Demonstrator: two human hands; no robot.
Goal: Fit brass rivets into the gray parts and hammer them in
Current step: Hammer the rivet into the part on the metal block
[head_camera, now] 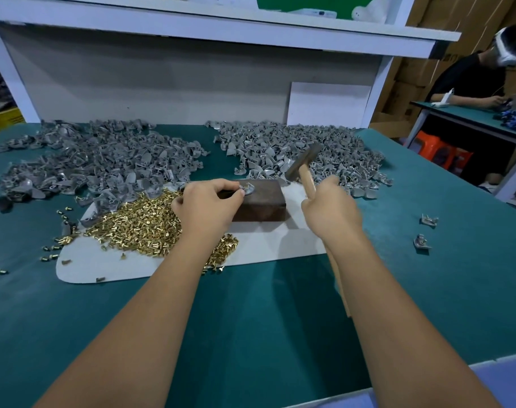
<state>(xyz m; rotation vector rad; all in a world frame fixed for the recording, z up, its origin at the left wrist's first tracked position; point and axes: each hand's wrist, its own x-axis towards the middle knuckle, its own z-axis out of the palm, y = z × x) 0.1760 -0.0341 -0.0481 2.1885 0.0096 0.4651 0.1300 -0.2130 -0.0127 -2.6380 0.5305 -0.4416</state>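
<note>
A dark metal block (262, 206) stands on a white mat (251, 248) in the middle of the green table. On the block's top lies one gray part (249, 190), and my left hand (208, 206) pinches it at its left edge. My right hand (330, 206) grips the wooden handle of a hammer (305, 163), whose steel head hangs raised and blurred just right of the block. A heap of brass rivets (142, 225) lies left of the block, partly under my left wrist.
Two big piles of gray parts (103, 163) (298, 151) fill the back of the table. Two single gray parts (424, 231) lie at the right. Loose rivets are scattered at the left. A white shelf unit stands behind; another person works at a table at the far right.
</note>
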